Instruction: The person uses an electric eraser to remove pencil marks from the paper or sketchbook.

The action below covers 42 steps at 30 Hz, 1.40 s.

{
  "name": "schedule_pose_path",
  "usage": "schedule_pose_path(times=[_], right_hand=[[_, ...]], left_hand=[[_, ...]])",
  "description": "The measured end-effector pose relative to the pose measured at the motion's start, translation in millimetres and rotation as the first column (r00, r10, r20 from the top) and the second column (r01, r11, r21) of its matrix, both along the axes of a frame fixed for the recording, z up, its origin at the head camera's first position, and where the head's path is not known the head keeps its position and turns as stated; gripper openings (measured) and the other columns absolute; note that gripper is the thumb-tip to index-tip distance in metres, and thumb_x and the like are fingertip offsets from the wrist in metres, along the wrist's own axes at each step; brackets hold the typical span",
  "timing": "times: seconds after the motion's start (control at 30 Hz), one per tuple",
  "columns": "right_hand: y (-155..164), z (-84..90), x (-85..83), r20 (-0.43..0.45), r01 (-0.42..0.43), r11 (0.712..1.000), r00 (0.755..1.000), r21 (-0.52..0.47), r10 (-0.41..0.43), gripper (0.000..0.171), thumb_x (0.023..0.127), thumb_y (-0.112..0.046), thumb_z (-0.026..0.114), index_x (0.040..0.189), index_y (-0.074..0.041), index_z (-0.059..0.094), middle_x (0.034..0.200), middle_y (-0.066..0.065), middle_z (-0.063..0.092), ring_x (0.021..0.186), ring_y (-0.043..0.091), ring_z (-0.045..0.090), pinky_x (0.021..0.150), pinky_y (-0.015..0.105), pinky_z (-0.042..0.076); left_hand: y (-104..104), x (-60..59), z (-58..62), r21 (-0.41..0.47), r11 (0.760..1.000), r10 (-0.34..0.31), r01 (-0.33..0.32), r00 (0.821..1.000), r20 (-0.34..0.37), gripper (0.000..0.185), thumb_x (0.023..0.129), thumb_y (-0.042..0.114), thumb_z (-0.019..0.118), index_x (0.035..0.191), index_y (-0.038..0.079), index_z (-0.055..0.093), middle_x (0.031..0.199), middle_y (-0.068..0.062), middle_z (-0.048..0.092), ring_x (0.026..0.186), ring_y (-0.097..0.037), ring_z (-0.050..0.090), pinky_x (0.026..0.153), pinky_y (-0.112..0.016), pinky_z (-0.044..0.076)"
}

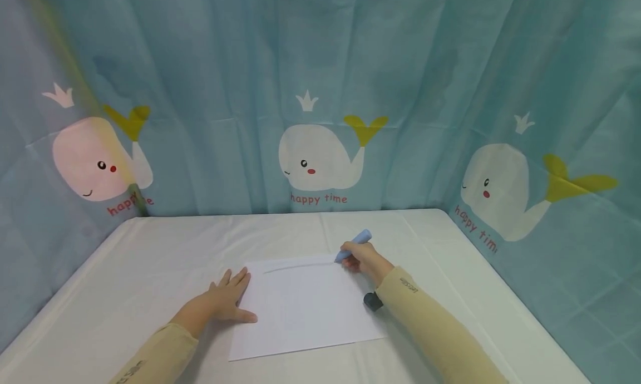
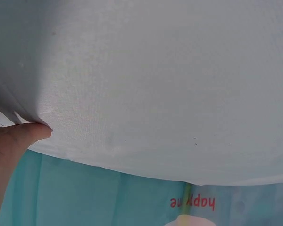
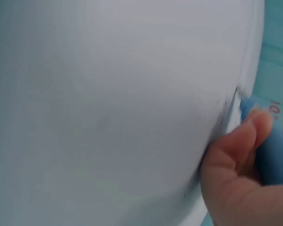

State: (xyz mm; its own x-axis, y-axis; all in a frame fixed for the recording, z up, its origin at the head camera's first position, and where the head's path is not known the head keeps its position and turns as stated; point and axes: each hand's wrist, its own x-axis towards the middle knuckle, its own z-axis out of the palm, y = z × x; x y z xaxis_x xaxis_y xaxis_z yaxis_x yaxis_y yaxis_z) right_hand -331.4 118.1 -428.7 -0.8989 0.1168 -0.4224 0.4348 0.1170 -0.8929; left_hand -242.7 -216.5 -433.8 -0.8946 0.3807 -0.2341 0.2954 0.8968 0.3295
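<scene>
Bench (image 1: 150, 261): white cloth cover, whale-print curtain (image 1: 320, 94) behind and to both sides.

Paper sheet (image 1: 305, 309): white, flat at bench centre; landmark for all below. Faint line runs along its far edge.

Left hand (image 1: 225, 300): at sheet's left edge, palm down, fingers straight and spread, thumb on the paper, holding nothing.

Right hand (image 1: 363, 259): at sheet's far right corner, fingers clenched round blue marker (image 1: 353, 245); tip looks to be touching the paper, though the right wrist view is blurred.

Small dark object (image 1: 372, 300): at sheet's right edge, under the right sleeve; prob. the wrist cam, can't say for sure.

Risks (judgement): stroke is at the very edge, so the tip may run off onto the cloth and mark it. Only the left edge is pinned; marker drag could skew or buckle the right side and bend the line.
</scene>
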Motion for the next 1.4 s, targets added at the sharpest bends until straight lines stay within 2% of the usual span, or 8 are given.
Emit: schedule_pose_path(times=[0.3,0.7,0.93,1.1,1.4], right_hand=[[-1.7,2.6,1.2,-0.010,0.003,1.000,1.000,-0.013,-0.003,0.023,0.088,-0.012,0.064,0.102,0.006,0.057,0.060,0.005,0.057,0.048,0.009,0.052,0.049,0.020,0.045],[-3.2,2.2,2.3,-0.015,-0.010,0.999,1.000,-0.044,0.010,0.030,0.089,-0.013,0.063,0.110,0.009,0.058,0.064,0.007,0.059,0.051,0.010,0.054,0.052,0.021,0.046],[-4.7,1.7,3.3,-0.042,0.045,0.998,0.998,-0.033,-0.046,0.023,0.085,-0.010,0.063,0.100,0.006,0.057,0.061,0.005,0.057,0.048,0.009,0.051,0.049,0.019,0.042],[-3.4,0.5,4.0,-0.048,0.063,0.998,0.997,-0.017,-0.064,0.024,0.085,-0.010,0.064,0.101,0.007,0.058,0.061,0.005,0.057,0.048,0.009,0.051,0.049,0.019,0.042],[-2.8,-1.6,3.0,-0.026,0.012,1.000,1.000,0.001,-0.012,0.021,0.086,-0.011,0.065,0.099,0.005,0.060,0.062,0.005,0.057,0.050,0.009,0.051,0.050,0.019,0.042]], left_hand=[[-2.6,-1.7,-4.8,0.017,1.000,0.003,-0.003,1.000,-0.005,0.114,0.072,0.057,0.077,0.147,-0.011,0.025,0.155,-0.030,0.016,0.138,-0.059,0.006,0.101,-0.077,0.010],[-2.2,-2.5,-3.7,0.000,1.000,0.014,-0.014,1.000,0.000,0.114,0.072,0.057,0.077,0.147,-0.011,0.026,0.155,-0.030,0.016,0.138,-0.059,0.007,0.101,-0.077,0.010],[-3.1,-2.5,-4.2,0.006,1.000,0.016,-0.016,1.000,-0.002,0.113,0.072,0.056,0.078,0.147,-0.011,0.026,0.155,-0.030,0.016,0.138,-0.058,0.006,0.101,-0.077,0.010],[-3.3,-2.1,-4.7,0.019,1.000,0.004,-0.004,1.000,-0.006,0.113,0.071,0.056,0.078,0.146,-0.012,0.026,0.155,-0.030,0.017,0.138,-0.059,0.007,0.100,-0.077,0.010],[-4.2,-2.0,-5.1,0.019,1.000,-0.002,0.002,1.000,-0.006,0.113,0.072,0.057,0.078,0.146,-0.011,0.027,0.155,-0.030,0.017,0.137,-0.059,0.007,0.100,-0.077,0.011]])
